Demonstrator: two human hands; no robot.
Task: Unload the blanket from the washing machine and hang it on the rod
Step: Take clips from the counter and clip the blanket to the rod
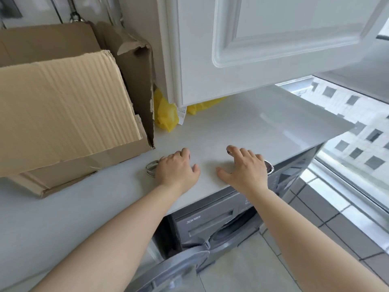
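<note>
White countertop (210, 127), grey washing machine (210, 224), door open

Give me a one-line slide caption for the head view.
Both hands, left and right, rest on the countertop above the open washing machine.

Bright, even daylight fills the view, coming from the window (347, 148) on the right. A pale sheen of glare lies on the table (273, 123) toward its right edge, and the floor tiles (311, 199) below the window shine white. Shadows are soft: a faint one under each hand, a darker one beneath the table's front edge. The whole picture is slightly soft, more so at the top. Wide-angle distortion bends straight lines near the borders.
</note>
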